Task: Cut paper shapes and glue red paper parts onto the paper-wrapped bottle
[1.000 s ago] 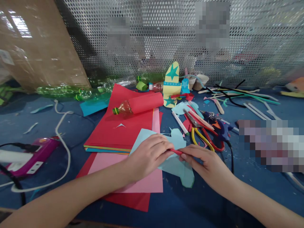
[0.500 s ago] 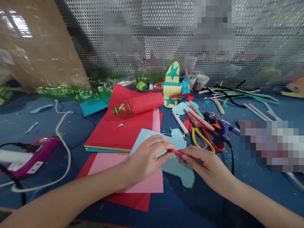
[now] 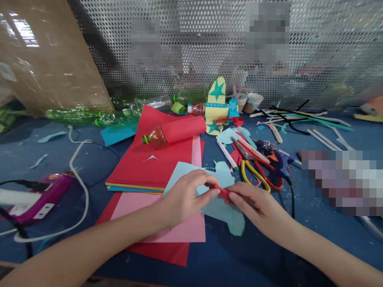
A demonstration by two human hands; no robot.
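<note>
Between my two hands is a small rolled strip of red paper (image 3: 223, 192). My left hand (image 3: 191, 195) pinches its left end with thumb and fingertips. The other end is pinched by my right hand (image 3: 257, 203). Both hands hover over a light blue paper sheet (image 3: 179, 175) with cut, rounded edges. Under that lie a pink sheet (image 3: 176, 235) and a stack of red paper (image 3: 143, 167). On the stack rests a plastic bottle (image 3: 157, 136) wrapped in red paper. Scissors (image 3: 254, 171) with yellow and red handles lie just beyond my right hand.
A blue glue gun (image 3: 283, 163) with a black cord sits at the right. A yellow paper shape (image 3: 216, 105) with stars stands at the back among bottles. On the left are a purple power strip (image 3: 55, 195) and a white cable (image 3: 83, 183). Pipe cleaners (image 3: 299, 119) lie at the far right.
My left thumb and fingers have shifted apart slightly on the red strip, so more of it shows. My right hand keeps its pinch. Everything else stays in place.
</note>
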